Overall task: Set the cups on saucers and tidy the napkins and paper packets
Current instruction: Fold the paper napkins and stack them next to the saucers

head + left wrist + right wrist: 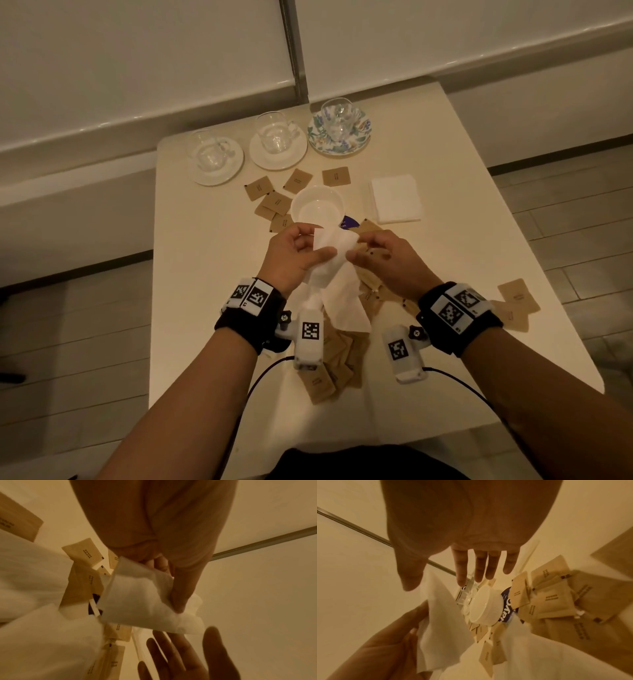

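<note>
My left hand (320,245) pinches a white napkin (330,246) between thumb and fingers above the middle of the table. In the left wrist view the thumb presses the napkin (137,601) against the curled fingers. My right hand (358,247) is beside the napkin's right edge with straight, spread fingers (479,568) and holds nothing. More white napkin paper (342,301) lies crumpled under my wrists. Three glass cups (277,137) stand on saucers (298,157) at the back. Brown paper packets (274,202) lie scattered around.
A white bowl (318,209) stands just beyond my hands, with a blue packet (347,222) beside it. A folded napkin stack (395,198) lies to the right. More packets lie near the front (322,383) and near the right table edge (517,298).
</note>
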Demonstrator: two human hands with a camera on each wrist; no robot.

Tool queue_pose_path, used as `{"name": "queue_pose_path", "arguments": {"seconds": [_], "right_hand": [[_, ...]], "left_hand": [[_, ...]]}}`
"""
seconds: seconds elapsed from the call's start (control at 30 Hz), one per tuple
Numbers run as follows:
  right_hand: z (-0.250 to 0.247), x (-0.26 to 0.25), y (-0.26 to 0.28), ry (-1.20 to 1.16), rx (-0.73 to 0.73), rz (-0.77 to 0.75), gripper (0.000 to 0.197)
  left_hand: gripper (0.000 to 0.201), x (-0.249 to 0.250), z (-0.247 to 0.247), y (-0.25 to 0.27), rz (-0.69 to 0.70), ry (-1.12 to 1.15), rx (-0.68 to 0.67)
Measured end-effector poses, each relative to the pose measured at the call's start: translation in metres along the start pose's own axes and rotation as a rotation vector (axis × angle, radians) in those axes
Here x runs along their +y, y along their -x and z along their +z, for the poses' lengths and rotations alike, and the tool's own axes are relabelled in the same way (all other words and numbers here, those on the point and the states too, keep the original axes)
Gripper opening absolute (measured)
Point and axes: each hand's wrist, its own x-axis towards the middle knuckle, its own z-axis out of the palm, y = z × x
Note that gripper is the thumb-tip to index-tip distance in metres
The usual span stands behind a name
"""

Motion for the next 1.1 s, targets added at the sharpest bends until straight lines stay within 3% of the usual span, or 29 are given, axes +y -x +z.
{"name": "queue_pose_path", "arguments": {"seconds": [0.13, 0.2, 0.37, 0.5, 0.67, 0.87, 1.0, 1.1], "right_hand": [[0.015, -0.002, -0.006, -0.080, 0.177, 0.041, 0.055], [0.020, -0.005, -0.006, -0.085, 0.233, 0.044, 0.059], [0.029, -0.012, -0.010, -0.006, 0.120, 0.040, 0.045], [0.024, -0.012, -0.013, -0.093, 0.072, 0.069, 0.028], [0.025, -0.017, -0.011, -0.138, -0.044, 0.055, 0.024], [0.021, -0.011, -0.014, -0.163, -0.019, 0.097, 0.026], [0.012, 0.000, -0.015, -0.158, 0.060, 0.166, 0.023], [0.012, 0.007, -0.018, -0.204, 0.172, 0.239, 0.015]], "left_hand": [[0.043, 0.002, 0.004, 0.001, 0.049, -0.058, 0.033], [0.043, 0.003, 0.006, 0.002, 0.072, -0.079, 0.059], [0.038, 0.005, 0.010, 0.003, 0.108, -0.128, 0.001], [0.037, 0.007, 0.005, 0.005, 0.101, -0.092, -0.022], [0.024, 0.008, 0.004, 0.007, 0.082, -0.058, -0.088], [0.017, 0.007, 0.002, 0.003, 0.016, -0.025, -0.018], [0.018, 0.012, -0.008, -0.003, 0.013, 0.020, 0.105], [0.021, 0.016, -0.011, -0.005, 0.002, 0.021, 0.111]]}}
